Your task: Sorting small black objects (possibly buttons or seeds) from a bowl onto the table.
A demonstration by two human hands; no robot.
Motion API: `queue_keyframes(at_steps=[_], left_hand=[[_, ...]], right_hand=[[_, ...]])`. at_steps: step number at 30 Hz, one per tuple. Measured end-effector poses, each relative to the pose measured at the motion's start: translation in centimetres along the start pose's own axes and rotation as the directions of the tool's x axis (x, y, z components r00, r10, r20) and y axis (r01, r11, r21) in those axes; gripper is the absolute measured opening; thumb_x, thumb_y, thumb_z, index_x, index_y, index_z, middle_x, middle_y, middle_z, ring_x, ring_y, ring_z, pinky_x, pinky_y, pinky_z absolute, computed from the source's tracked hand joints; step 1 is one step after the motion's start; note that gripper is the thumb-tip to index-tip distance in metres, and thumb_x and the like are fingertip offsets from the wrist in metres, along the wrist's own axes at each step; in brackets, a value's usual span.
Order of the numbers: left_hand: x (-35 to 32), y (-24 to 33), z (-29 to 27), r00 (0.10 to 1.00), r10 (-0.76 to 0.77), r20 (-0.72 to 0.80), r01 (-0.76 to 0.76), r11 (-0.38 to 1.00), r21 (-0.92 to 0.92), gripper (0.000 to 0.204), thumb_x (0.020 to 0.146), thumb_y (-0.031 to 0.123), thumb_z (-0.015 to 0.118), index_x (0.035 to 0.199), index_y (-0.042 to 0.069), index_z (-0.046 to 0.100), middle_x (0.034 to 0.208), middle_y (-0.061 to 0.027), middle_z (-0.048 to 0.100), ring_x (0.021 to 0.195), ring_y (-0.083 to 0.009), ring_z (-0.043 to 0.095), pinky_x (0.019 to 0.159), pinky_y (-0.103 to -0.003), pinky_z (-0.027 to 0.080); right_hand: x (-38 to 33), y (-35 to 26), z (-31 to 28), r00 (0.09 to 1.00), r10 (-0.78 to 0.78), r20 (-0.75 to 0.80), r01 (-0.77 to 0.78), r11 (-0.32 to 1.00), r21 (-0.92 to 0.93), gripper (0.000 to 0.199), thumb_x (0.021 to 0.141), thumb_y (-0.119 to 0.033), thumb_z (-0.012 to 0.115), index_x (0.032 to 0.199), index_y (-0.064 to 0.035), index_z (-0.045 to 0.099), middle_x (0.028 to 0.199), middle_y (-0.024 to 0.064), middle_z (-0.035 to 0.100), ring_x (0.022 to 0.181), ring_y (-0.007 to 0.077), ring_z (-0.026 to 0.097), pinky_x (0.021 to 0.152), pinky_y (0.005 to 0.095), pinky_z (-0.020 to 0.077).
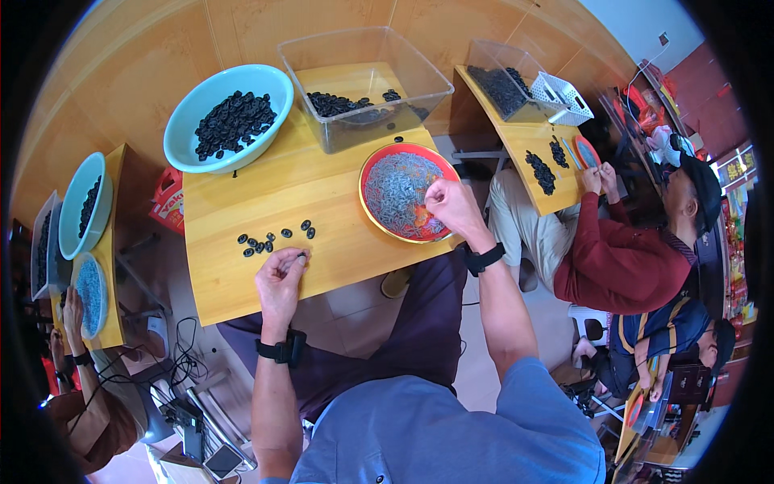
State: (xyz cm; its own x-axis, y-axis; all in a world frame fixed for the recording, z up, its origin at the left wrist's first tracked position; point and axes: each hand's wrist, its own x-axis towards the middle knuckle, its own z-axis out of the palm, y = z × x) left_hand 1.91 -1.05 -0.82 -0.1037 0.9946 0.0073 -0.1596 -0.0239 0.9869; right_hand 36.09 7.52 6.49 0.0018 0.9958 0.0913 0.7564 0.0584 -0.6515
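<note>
My left hand (pixel 280 278) is just above the front of the wooden table (pixel 222 210), thumb and fingertips pinched on a small black oval part (pixel 302 256). Just beyond it, several loose black oval parts (pixel 286 233) lie scattered on the wood. At the table's right side stands a red bowl (pixel 403 150) with a yellow rim. It holds a heap of thin grey metal pieces (pixel 395 189), too small to name surely. Over the bowl's right side, my right hand (pixel 454 206) has its fingertips pinched together; what is between them is too small to make out.
Behind are a light-blue basin (pixel 182 133) and a clear plastic bin (pixel 379 125), both with black parts. At right, a person in a maroon top (pixel 625 262) works at another table (pixel 516 137). To the left, another person's hand (pixel 72 315) touches a blue tray (pixel 90 294).
</note>
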Motion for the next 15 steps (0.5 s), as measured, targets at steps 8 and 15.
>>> queue_keyframes(at_steps=[8, 15], left_hand=[[0.2, 0.2, -0.1, 1.000, -0.022, 0.013, 0.023, 1.000, -0.006, 0.012, 0.095, -0.001, 0.063, 0.107, -0.003, 0.065, 0.100, -0.0089, 0.072, 0.094, -0.0126, 0.068, 0.083, -0.025, 0.055], [0.0, 0.1, -0.6, 1.000, -0.024, -0.010, 0.024, 0.999, -0.035, 0.013, 0.097, 0.001, 0.062, 0.109, -0.002, 0.064, 0.101, -0.0092, 0.072, 0.096, -0.0134, 0.069, 0.080, -0.025, 0.055]], right_hand=[[-0.4, 1.9, 0.5, 0.997, 0.074, 0.008, -0.072, 0.925, 0.372, 0.006, 0.085, 0.003, 0.066, 0.087, 0.0016, 0.071, 0.076, 0.0036, 0.070, 0.068, 0.0070, 0.062, 0.062, 0.0245, 0.0495], [-2.0, -2.5, 1.9, 0.995, 0.062, 0.077, -0.096, 0.798, 0.594, 0.013, 0.087, 0.006, 0.063, 0.098, 0.0015, 0.068, 0.085, 0.0024, 0.068, 0.074, 0.0072, 0.063, 0.068, 0.0231, 0.0513]])
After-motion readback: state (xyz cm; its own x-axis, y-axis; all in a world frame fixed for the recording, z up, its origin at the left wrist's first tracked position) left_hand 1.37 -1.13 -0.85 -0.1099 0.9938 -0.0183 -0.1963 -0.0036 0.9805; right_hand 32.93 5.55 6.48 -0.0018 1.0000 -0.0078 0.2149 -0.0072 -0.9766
